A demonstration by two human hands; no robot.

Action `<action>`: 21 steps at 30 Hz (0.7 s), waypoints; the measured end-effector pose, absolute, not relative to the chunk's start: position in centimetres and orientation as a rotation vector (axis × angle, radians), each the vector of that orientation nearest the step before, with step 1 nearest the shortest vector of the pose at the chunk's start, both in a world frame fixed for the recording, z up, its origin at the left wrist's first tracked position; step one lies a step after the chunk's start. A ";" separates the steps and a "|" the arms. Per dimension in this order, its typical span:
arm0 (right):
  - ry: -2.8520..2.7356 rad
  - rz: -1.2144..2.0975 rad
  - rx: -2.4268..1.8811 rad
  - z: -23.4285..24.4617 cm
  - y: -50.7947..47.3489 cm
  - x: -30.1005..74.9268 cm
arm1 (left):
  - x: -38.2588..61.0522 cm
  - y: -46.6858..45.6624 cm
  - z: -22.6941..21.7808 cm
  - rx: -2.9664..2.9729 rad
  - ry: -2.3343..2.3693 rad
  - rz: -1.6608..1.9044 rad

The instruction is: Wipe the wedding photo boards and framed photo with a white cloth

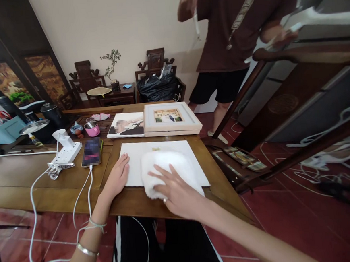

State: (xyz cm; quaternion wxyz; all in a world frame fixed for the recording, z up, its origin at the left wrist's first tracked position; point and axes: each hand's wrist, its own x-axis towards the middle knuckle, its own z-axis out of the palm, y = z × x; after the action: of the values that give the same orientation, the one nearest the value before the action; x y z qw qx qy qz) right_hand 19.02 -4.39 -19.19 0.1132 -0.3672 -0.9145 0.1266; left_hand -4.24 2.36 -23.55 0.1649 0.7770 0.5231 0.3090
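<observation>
A flat white board [132, 162] lies on the wooden table before me, with a small yellowish mark near its far side. My left hand [119, 173] rests flat against the board's left edge, its fingers stretched out and holding nothing. Over the board's middle and right sits a fluffy white cloth [180, 163], partly overhanging the near edge. My right hand [175, 191] grips the cloth from above, fingers somewhat spread and pressed into it. Some of the board is hidden under the cloth.
Behind the board lie a photo print [127, 124] and a framed picture [172, 117]. To the left are a phone [92, 151] on a cable, a power strip [67, 153] and a pink cup [92, 129]. Another person [224, 30] stands beyond a wooden chair [296, 57] at right.
</observation>
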 end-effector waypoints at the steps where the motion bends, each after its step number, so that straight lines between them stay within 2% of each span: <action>1: -2.698 0.401 -1.048 -19.0 -5.3 19.1 | -4.3 2.4 -23.6 2.202 1.490 0.888; 6: -2.708 0.490 -0.977 -18.7 -4.9 19.5 | -4.3 2.4 -23.6 2.222 1.492 0.884; 15: -2.642 0.308 -1.235 -19.5 6.6 16.7 | -4.3 2.3 -23.6 2.261 1.501 0.843; 21: -2.758 0.168 -1.145 -19.5 2.2 15.4 | -4.3 2.3 -23.8 2.282 1.497 0.839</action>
State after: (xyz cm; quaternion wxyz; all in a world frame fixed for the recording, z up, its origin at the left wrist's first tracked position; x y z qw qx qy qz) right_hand 15.38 2.18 -19.46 0.0754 -0.3818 -0.9195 0.0561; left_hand -4.33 2.33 -23.77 0.1427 0.7911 0.5188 0.2909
